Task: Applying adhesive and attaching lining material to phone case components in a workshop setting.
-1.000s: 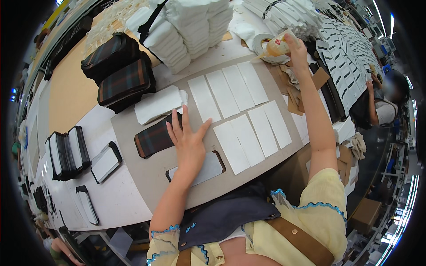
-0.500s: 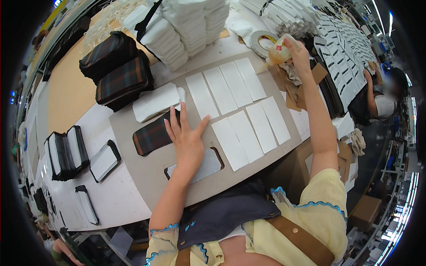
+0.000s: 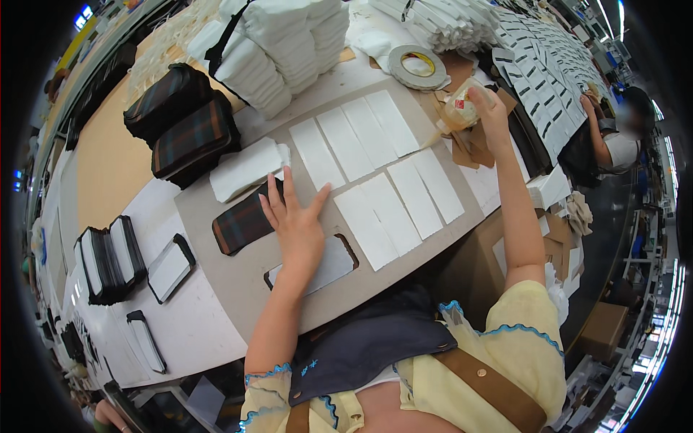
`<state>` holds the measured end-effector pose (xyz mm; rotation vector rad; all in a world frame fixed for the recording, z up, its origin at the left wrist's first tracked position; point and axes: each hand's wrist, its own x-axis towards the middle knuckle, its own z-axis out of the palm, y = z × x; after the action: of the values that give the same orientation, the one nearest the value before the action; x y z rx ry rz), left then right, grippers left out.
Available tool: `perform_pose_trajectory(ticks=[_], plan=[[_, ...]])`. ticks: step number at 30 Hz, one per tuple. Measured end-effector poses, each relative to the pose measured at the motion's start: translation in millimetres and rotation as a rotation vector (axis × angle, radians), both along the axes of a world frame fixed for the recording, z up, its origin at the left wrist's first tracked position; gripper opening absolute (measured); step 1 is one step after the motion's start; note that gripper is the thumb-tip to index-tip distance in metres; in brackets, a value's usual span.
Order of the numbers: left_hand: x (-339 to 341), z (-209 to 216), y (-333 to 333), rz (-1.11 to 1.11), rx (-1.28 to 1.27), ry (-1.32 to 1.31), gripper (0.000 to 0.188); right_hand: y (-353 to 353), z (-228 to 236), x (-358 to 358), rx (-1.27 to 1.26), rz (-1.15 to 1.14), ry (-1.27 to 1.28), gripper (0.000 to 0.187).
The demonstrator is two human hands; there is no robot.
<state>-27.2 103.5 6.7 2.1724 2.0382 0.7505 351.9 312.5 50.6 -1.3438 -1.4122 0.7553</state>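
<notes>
while a stack of dark frames and two loose ones wait at the far left of the bench, the left hand lies flat with fingers spread and released, touching the plaid wallet piece and resting over a white-filled frame on the grey board. to its right, seven white strips already lie in two rows on the board, so the laying-out looks largely done, while gluing seems yet to come. further right, the right hand is clenched around a small glue bottle, its nozzle near the rightmost strip, just below a tape roll. compared with a second ago, the bottle has come down from beside the tape roll toward the strips; the left hand has barely shifted.
</notes>
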Motion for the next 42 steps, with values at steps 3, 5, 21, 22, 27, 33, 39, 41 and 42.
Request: perform_pose_trajectory(ticks=[3, 5, 21, 22, 27, 33, 39, 41, 42], plan=[[0.8, -1.7, 0.1, -0.008, 0.001, -0.003, 0.061, -23.5, 0.4, 14.9, -0.104, -0.014, 0.306, 0.05], [-0.6, -2.3, -1.4, -0.006, -0.001, -0.002, 0.061, -45.7, 8.4, 11.6, -0.144, -0.005, 0.481, 0.049], [0.5, -3.0, -1.8, -0.008, 0.023, 0.031, 0.059, -158.2, -34.6, -51.8, 0.039, -0.433, 0.421, 0.049], [0.6, -3.3, -1.5, -0.006, 0.023, 0.033, 0.059, -158.3, -35.9, -52.6, 0.062, -0.444, 0.413, 0.05], [0.0, -1.8, -1.7, -0.013, 0.018, 0.034, 0.059, -156.5, -45.1, -53.7, 0.086, -0.432, 0.393, 0.055], [0.9, -1.6, -2.0, -0.022, 0.023, 0.024, 0.06, -164.7, -46.3, -71.6, 0.105, -0.421, 0.298, 0.053], [0.2, -4.1, -3.0, -0.024, 0.034, 0.024, 0.06, -178.4, -39.0, -86.6, 0.063, -0.389, 0.29, 0.056], [0.0, -4.1, -3.7, -0.025, 0.037, 0.027, 0.06, -180.8, -38.7, -90.6, 0.085, -0.382, 0.272, 0.055], [0.1, -3.7, -3.2, -0.024, 0.036, 0.026, 0.06, -180.6, -40.2, -91.4, 0.1, -0.384, 0.228, 0.055]])
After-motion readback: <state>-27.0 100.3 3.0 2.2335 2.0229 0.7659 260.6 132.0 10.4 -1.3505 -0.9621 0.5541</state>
